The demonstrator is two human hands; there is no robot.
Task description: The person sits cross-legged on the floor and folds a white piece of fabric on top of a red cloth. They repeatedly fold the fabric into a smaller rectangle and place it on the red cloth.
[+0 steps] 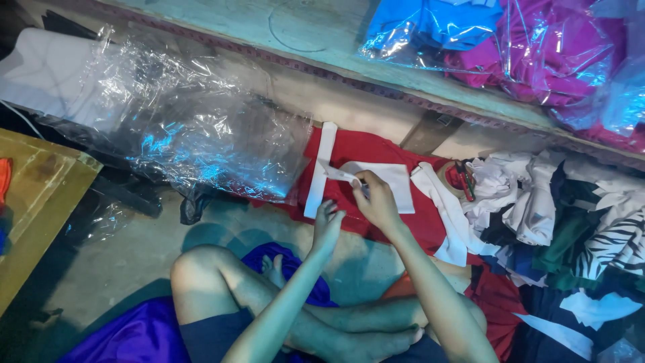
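Observation:
I sit cross-legged on the floor over a red garment (pixel 366 151) with white trim. My right hand (pixel 376 199) pinches a narrow white strip (pixel 339 173) that lies across a white rectangular piece (pixel 393 183) on the red cloth. My left hand (pixel 327 225) hovers just below the long white band (pixel 320 168) on the garment's left edge, fingers slightly apart and holding nothing. Whether the left fingertips touch the cloth is unclear.
A heap of clear plastic bags (pixel 195 131) lies at the left. Mixed cloth pieces (pixel 564 222) pile up at the right. A low ledge (pixel 322 50) at the back carries bagged blue and magenta garments (pixel 537 47). A wooden board (pixel 40 202) is at far left, purple cloth (pixel 134 333) under my legs.

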